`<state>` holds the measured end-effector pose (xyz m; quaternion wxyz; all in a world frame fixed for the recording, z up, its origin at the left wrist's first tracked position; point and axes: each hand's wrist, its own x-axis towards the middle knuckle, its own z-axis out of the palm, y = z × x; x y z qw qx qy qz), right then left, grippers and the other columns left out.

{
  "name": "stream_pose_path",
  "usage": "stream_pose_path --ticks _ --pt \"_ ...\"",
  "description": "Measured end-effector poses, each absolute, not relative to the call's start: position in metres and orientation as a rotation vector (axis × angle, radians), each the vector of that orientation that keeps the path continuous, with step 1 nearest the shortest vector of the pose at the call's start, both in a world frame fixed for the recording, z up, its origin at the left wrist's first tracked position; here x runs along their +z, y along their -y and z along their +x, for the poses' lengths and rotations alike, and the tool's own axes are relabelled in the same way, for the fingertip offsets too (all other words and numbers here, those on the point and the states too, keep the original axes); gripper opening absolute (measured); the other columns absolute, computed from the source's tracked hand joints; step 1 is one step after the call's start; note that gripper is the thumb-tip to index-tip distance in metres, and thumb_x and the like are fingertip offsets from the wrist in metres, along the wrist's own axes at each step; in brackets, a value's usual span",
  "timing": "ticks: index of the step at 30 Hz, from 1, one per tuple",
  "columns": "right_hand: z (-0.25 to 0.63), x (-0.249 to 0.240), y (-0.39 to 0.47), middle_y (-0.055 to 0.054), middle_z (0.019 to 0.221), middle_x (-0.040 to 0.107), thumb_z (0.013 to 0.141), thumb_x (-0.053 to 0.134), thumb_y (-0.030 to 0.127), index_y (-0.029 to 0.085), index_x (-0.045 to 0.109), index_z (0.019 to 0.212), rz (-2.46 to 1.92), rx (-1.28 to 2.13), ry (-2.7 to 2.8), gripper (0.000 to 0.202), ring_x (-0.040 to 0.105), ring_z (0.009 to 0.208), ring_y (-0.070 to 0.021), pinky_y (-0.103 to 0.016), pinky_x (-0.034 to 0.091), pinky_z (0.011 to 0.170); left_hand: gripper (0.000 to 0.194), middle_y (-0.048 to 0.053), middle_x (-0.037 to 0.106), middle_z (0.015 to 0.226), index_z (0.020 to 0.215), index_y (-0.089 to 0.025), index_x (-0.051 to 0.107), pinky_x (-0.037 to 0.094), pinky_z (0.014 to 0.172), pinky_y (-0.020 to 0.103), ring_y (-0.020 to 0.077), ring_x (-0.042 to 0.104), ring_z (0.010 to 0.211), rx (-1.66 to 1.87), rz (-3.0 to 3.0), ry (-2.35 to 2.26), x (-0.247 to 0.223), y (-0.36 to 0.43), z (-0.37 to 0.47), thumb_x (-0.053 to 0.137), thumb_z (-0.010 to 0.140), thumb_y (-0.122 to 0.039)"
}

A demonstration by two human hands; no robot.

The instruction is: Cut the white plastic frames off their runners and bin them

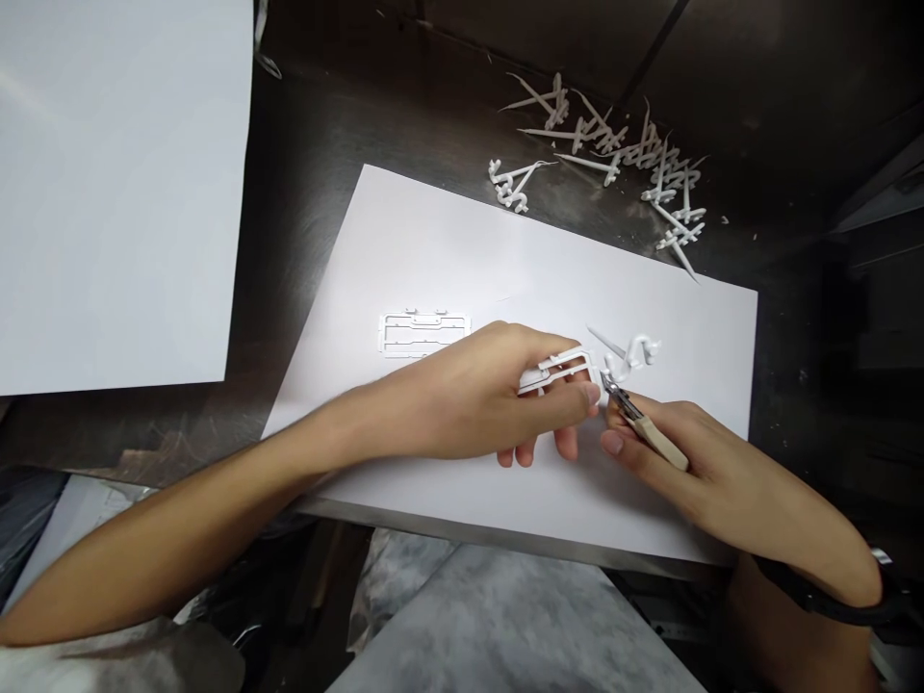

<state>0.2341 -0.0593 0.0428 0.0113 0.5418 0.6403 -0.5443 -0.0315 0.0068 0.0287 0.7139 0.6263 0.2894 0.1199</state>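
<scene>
My left hand [498,395] is closed on a white plastic frame [570,364], pinched between thumb and fingers above a white sheet [448,241]. In my right hand [693,457] is a pair of cutters [660,443] with a beige handle, its metal jaws at the right end of the frame. A curved white plastic piece [639,351] with a pointed stem is right at the jaws; whether it is joined to the frame cannot be made out. Another white frame [425,333] lies flat on the sheet, left of my left hand and partly behind it.
Several white sprue pieces [650,159] lie scattered on the dark metal table [318,125] beyond the sheet. A small cluster of them [512,186] is near the sheet's far edge. A large white sheet [115,192] covers the left side. The table's front edge runs below my hands.
</scene>
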Motion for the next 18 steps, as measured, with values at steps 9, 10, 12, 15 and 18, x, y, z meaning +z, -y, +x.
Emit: stream_pose_path --ticks 9,10,12,15,18 --pt "0.2353 0.0495 0.0611 0.003 0.085 0.06 0.118 0.056 0.05 0.026 0.062 0.1 1.636 -1.639 -2.052 0.031 0.053 0.076 -0.0203 -0.032 0.042 0.07 0.02 -0.004 0.079 0.088 0.094 -0.021 0.07 0.057 0.053 0.021 0.0105 0.069 0.058 0.178 1.305 -0.583 0.036 -0.0106 -0.0365 0.062 0.107 -0.034" --pt "0.2354 0.0501 0.0615 0.002 0.086 0.062 0.118 0.055 0.051 0.026 0.065 0.101 1.642 -1.629 -2.061 0.032 0.055 0.077 -0.0209 -0.032 0.043 0.071 0.02 -0.004 0.079 0.088 0.094 -0.021 0.07 0.057 0.053 0.021 0.0108 0.069 0.058 0.17 1.29 -0.577 0.0365 -0.0103 -0.0367 0.061 0.108 -0.033" --pt "0.2349 0.0505 0.0619 0.001 0.087 0.064 0.119 0.052 0.053 0.025 0.065 0.099 1.646 -1.628 -2.067 0.036 0.058 0.079 -0.0218 -0.033 0.044 0.073 0.019 -0.005 0.079 0.086 0.093 -0.021 0.07 0.057 0.052 0.02 0.0106 0.069 0.057 0.167 1.274 -0.585 0.0371 -0.0101 -0.0367 0.061 0.107 -0.032" --pt "0.2332 0.0487 0.0624 0.0 0.086 0.064 0.118 0.052 0.053 0.024 0.058 0.092 1.689 -1.62 -2.072 0.04 0.059 0.079 -0.0227 -0.034 0.044 0.071 0.016 -0.006 0.078 0.083 0.092 -0.021 0.069 0.056 0.051 0.019 0.0098 0.068 0.055 0.187 1.286 -0.605 0.0358 -0.0108 -0.0359 0.063 0.105 -0.028" --pt "0.2308 0.0453 0.0633 0.001 0.079 0.058 0.119 0.05 0.053 0.024 0.05 0.086 1.738 -1.589 -2.091 0.044 0.052 0.071 -0.0205 -0.034 0.039 0.065 0.018 -0.006 0.078 0.083 0.091 -0.021 0.068 0.056 0.05 0.018 0.0098 0.069 0.056 0.22 1.314 -0.605 0.0315 -0.0115 -0.0346 0.061 0.106 -0.028"
